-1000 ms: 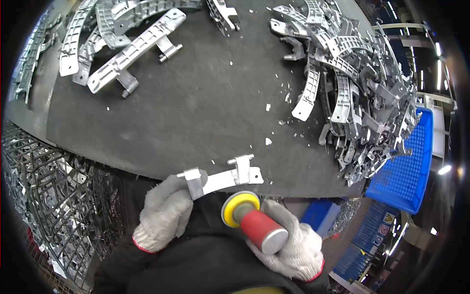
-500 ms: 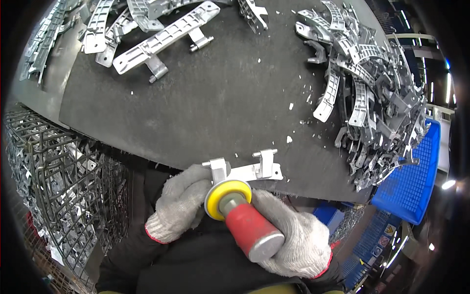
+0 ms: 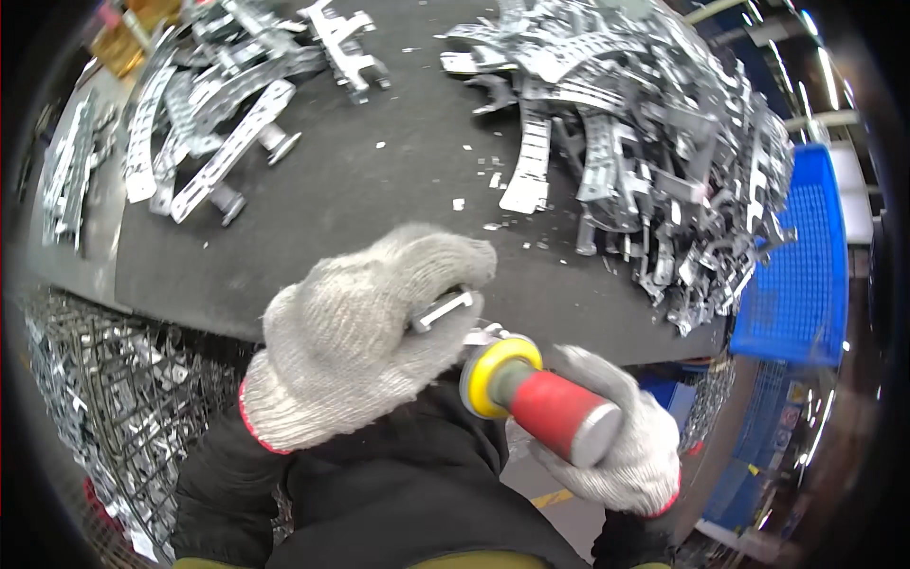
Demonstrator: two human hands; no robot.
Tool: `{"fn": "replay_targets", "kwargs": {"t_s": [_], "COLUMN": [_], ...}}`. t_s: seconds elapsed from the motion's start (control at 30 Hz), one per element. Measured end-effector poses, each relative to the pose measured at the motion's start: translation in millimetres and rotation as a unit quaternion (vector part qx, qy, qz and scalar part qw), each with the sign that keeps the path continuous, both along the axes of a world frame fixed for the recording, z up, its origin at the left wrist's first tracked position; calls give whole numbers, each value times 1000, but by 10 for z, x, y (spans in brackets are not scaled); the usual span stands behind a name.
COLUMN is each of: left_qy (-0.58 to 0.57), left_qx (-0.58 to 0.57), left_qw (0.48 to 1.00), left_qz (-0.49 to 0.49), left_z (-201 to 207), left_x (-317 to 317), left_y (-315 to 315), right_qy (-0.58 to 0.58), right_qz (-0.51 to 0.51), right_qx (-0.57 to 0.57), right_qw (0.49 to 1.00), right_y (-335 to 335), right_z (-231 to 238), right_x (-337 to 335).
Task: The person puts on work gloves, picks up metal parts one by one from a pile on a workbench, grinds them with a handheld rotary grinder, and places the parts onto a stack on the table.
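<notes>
My left hand (image 3: 346,327), in a pale knitted glove with a red cuff edge, is closed around a silver cast metal bracket (image 3: 444,311). Only a short arm and one end of it show; the fingers cover the remainder. My right hand (image 3: 630,446), gloved alike, grips a handheld disc sander (image 3: 557,410) with a red body and a yellow backing pad. The sander's disc sits right by the bracket's exposed end; whether they touch I cannot tell.
A large heap of metal brackets (image 3: 645,142) covers the dark-topped table (image 3: 379,185) at right, with a smaller pile (image 3: 227,81) at far left. Small chips lie between. A wire basket of parts (image 3: 123,408) stands at left, a blue crate (image 3: 796,266) at right.
My left hand has come up and turned, now covering most of the bracket. The sander has moved right and slightly up in my right hand. The whole view has shifted.
</notes>
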State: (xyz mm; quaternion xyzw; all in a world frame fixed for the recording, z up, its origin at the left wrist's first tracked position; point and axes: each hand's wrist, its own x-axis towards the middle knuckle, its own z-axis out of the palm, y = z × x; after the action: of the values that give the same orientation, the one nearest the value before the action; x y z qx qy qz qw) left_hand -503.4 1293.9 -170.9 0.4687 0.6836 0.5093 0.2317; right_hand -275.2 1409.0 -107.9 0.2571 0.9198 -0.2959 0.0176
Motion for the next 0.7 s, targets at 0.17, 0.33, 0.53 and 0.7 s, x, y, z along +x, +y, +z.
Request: {"fn": "replay_targets", "kwargs": {"t_s": [0.17,0.33,0.53,0.7], "left_qy": [-3,10,39,66], "left_qx": [-67,-15,20,-6], "left_qw": [997,1000,995,997], "left_qz": [-24,-24,-92,-45], "left_z": [89,-5,149,6], "left_x": [14,-48,-41,21], "left_y": [68,41,60,77], "right_qy": [-95,-40,28,-40], "right_qz": [2,74,-119,-200], "right_qx": [-36,12,-87,-215], "right_qw": [995,996,989,955], "right_y": [192,226,-96,19], "right_z": [-64,-137,292,293], "right_x": [-401,-378,533,119]}}
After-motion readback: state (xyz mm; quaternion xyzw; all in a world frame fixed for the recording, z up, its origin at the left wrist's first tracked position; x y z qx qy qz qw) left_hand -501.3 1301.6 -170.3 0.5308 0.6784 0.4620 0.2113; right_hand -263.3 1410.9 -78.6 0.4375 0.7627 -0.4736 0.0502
